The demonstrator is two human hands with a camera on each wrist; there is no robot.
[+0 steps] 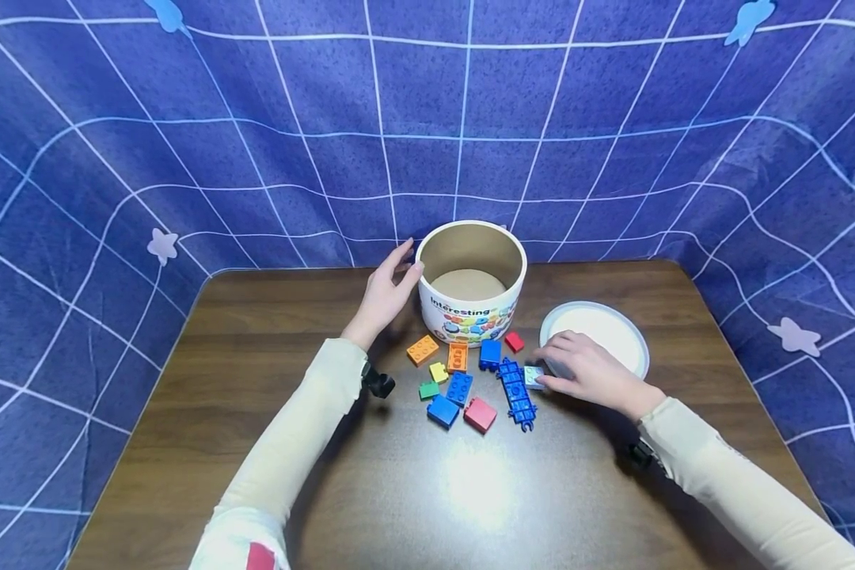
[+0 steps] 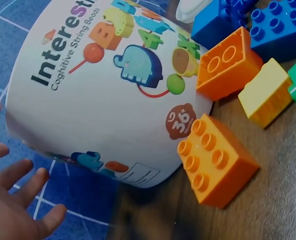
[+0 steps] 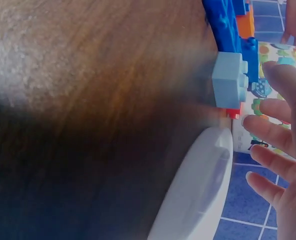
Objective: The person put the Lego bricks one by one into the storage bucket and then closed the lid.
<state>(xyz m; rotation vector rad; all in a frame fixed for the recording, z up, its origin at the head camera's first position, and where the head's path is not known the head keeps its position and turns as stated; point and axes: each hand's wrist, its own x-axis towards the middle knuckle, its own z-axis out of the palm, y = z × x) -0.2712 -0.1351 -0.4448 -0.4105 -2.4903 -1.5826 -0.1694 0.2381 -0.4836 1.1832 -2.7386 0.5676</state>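
Observation:
A round white bucket (image 1: 438, 317) printed with "Interesting" stands at the back of the table, its top uncovered and its inside bare. Beside its left wall is my left hand (image 1: 385, 297), fingers spread and thumb at the rim. In the left wrist view those fingers are apart and grip nothing. My right hand (image 1: 594, 372) is over the near left part of a white plate (image 1: 616, 332), its thumb tip right at a light blue brick (image 1: 533, 378). The right wrist view shows that brick (image 3: 228, 80) standing on the table, with the loosely stretched fingers above it holding nothing.
Before the bucket lie a blue wheel-less vehicle base (image 1: 518, 393), two orange bricks (image 1: 423, 350), a yellow brick (image 1: 438, 372), a green brick (image 1: 429, 390), blue bricks (image 1: 459, 389) and two red bricks (image 1: 480, 415). A blue gridded curtain (image 1: 427, 166) hangs behind the wooden table (image 1: 256, 340).

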